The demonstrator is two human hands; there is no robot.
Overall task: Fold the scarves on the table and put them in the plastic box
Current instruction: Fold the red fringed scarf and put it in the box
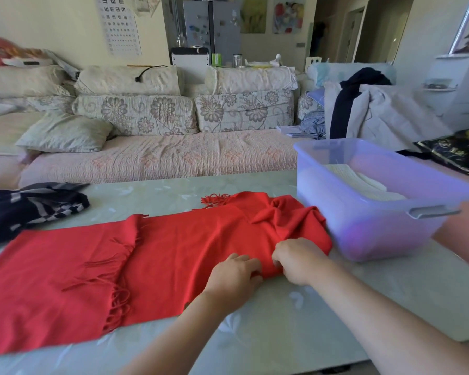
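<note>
From the head camera, the red scarf (173,253) lies across the table (282,334), just beside the plastic box (377,234). It looks soft, light and floppy. The left hand (234,272) and right hand (298,261) both pinch its bunched end. Edges and corners look the best hold.

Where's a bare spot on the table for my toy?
Bare table shows behind the red scarf, between dark scarf and plastic box, and in front of the box. The middle is crowded: left hand and right hand grip the red scarf.
</note>
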